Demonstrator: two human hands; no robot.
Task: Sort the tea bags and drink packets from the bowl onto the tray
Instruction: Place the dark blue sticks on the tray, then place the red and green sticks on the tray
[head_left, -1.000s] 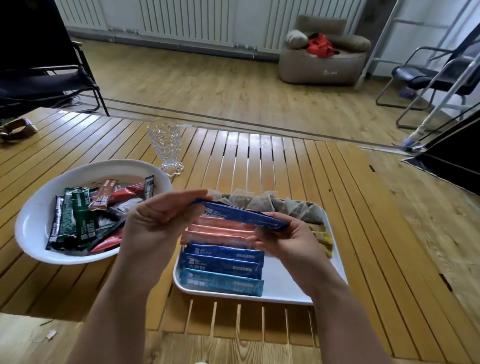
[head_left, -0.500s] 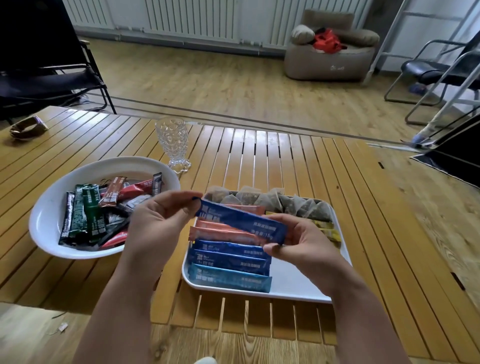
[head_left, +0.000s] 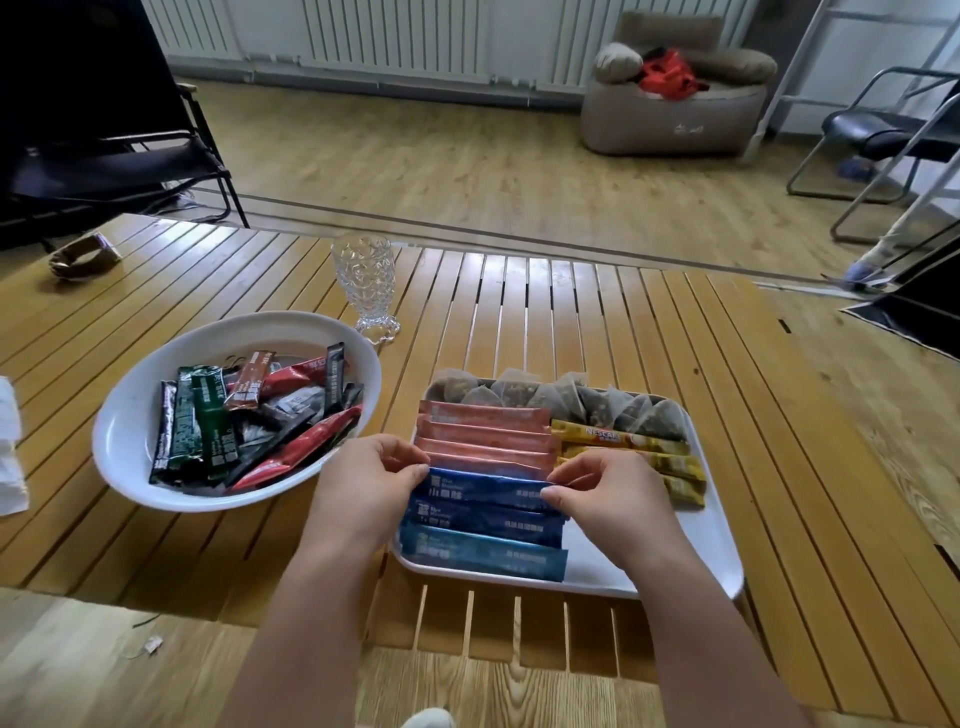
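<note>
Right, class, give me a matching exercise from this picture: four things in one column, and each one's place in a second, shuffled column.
Things:
1. glass
2. tea bags
3. green packets
4. yellow packets

Places:
A. in the bowl
B. far edge of the tray
C. on the table, behind the bowl
D. right side of the tray

Pairs: 1-C, 2-B, 3-A, 4-D

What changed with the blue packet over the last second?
Both hands brought the dark blue packet down from the air onto the tray, slotting it between the pink packets and the other blue ones. The left hand and the right hand still pinch its ends. The bowl, the glass and the tea bags stayed put.
</note>
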